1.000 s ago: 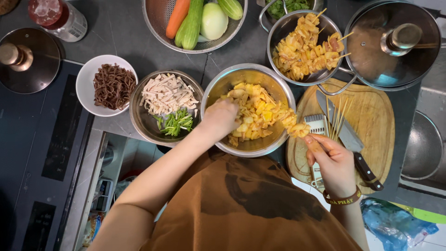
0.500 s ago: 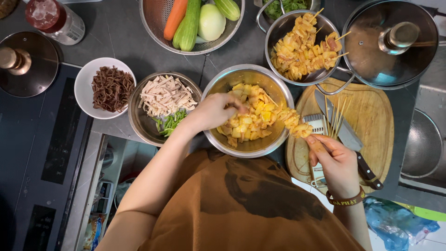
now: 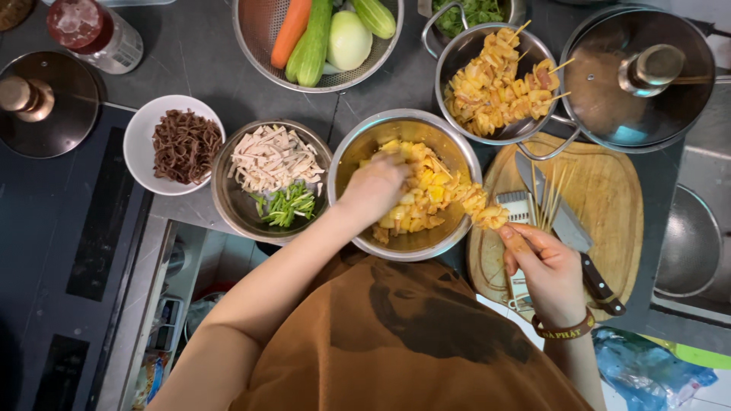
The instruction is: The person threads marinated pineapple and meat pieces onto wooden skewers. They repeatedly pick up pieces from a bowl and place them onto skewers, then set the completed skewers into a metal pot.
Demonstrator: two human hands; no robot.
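My left hand [image 3: 375, 188] reaches into a steel bowl [image 3: 358, 144] of yellow marinated chunks [image 3: 415, 199], fingers closed over some pieces. My right hand [image 3: 547, 266] grips a wooden skewer [image 3: 474, 199] loaded with the same yellow chunks, its tip pointing into that bowl. The skewer's loaded end hangs over the bowl's right rim. Behind it a handled steel pot [image 3: 449, 65] holds several finished skewers [image 3: 499, 85].
A round wooden board [image 3: 609, 198] carries bare skewers [image 3: 550, 196], a knife [image 3: 575, 240] and a small grater. A steel bowl of pale strips and greens [image 3: 270, 171], a white bowl of brown strips [image 3: 177, 143], a vegetable colander [image 3: 320, 38], a lidded pot [image 3: 636, 76] and a stovetop [image 3: 68, 228] surround them.
My left hand drew back toward the bowl's left rim, then moved again into the yellow chunks. The right hand and skewer have stayed in place.
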